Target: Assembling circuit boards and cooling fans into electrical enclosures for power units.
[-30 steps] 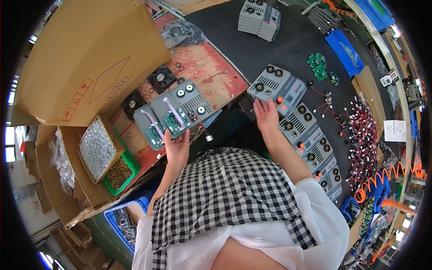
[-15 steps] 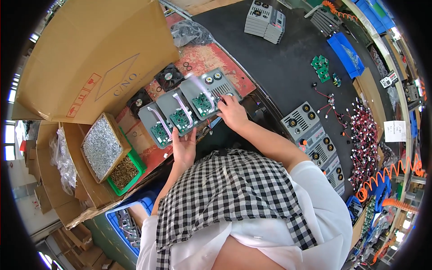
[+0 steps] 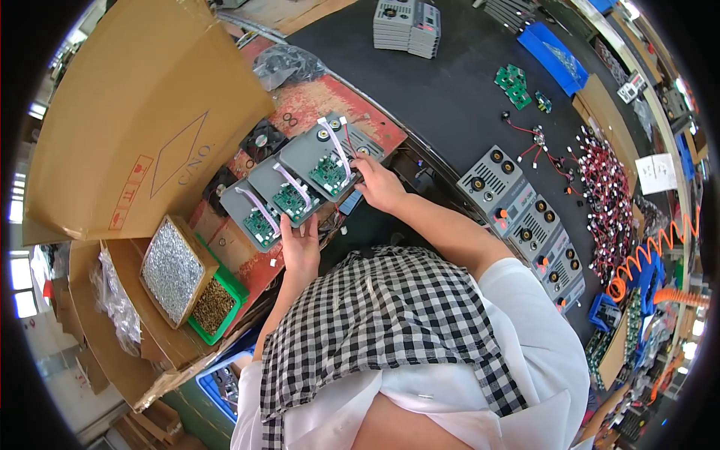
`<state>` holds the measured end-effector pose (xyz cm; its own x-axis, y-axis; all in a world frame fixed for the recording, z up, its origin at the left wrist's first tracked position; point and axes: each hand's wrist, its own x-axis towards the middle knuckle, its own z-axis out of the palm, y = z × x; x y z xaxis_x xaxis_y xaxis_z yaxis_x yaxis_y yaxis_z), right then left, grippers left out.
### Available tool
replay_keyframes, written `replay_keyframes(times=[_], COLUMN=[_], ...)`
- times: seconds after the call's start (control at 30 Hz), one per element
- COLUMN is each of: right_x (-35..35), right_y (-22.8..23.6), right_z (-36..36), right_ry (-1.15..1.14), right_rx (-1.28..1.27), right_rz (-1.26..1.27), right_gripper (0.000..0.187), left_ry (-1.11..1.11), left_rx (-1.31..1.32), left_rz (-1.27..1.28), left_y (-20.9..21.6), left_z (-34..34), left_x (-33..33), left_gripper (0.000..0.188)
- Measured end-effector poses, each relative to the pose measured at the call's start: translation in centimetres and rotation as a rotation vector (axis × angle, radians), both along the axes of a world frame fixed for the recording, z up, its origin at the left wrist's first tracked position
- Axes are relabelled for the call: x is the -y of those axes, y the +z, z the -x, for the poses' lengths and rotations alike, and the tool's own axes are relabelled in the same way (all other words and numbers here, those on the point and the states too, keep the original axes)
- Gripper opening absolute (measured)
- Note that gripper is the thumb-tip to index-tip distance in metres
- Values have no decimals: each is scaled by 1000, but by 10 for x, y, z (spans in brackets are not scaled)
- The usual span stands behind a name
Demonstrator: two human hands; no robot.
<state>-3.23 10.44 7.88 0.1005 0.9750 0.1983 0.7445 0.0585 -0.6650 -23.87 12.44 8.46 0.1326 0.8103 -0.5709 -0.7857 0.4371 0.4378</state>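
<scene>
Working over three grey panels, we have both hands at their near edges. Our left hand (image 3: 301, 256) keeps its fingers (image 3: 286, 228) loosely parted, the tips at the near edge of the middle panel (image 3: 264, 178); we cannot tell whether they grip it. Our right hand (image 3: 384, 189) has its fingers (image 3: 364, 166) drawn together on a thin red wire (image 3: 349, 139), beside the near edge of the right panel (image 3: 298, 156). The left panel (image 3: 234, 201) lies to the left of the left fingers, next to the middle one. Each panel carries a green circuit board with a pale ribbon cable.

Farther left of the left fingers we see a tray of silvery bits (image 3: 175, 271) and a green tray (image 3: 241, 294) with brass-coloured pieces. Beyond those fingers sit a black fan (image 3: 262, 139) and a big cardboard box (image 3: 142, 112). To the right of the right fingers, on the black desk (image 3: 450, 97), we have a row of grey units (image 3: 523, 220) and, farther off, a heap of wires (image 3: 598, 206).
</scene>
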Motion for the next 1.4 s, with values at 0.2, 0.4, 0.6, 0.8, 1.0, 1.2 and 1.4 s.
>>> replay_keyframes(times=[0.2,0.4,0.6,0.8,1.0,1.2,1.4], right_x=[13,13,40,131,172,138,41], right_y=[0,-4,-11,-33,-24,18,-3], right_z=[10,5,4,-38,-90,-78,-88], right_ry=[-73,-162,-298,-816,-1035,-992,-524], right_rx=[-84,-42,-181,-1600,-1986,-1563,-259], right_rz=[-14,-100,-163,68,-494,-411,-345], right_gripper=[41,41,42,49,46,19,26], left_ry=[-35,-119,-144,-126,-151,-137,-119], left_rx=[-28,-49,-19,-29,-39,-60,-100], left_rz=[18,27,-13,5,-34,-23,-4], left_y=[1,-3,-5,-9,-10,-10,-7], left_z=[-3,-10,-8,-8,-4,-8,-10], left_x=[3,3,5,4,1,4,6], left_gripper=[29,28,29,33,32,31,31])
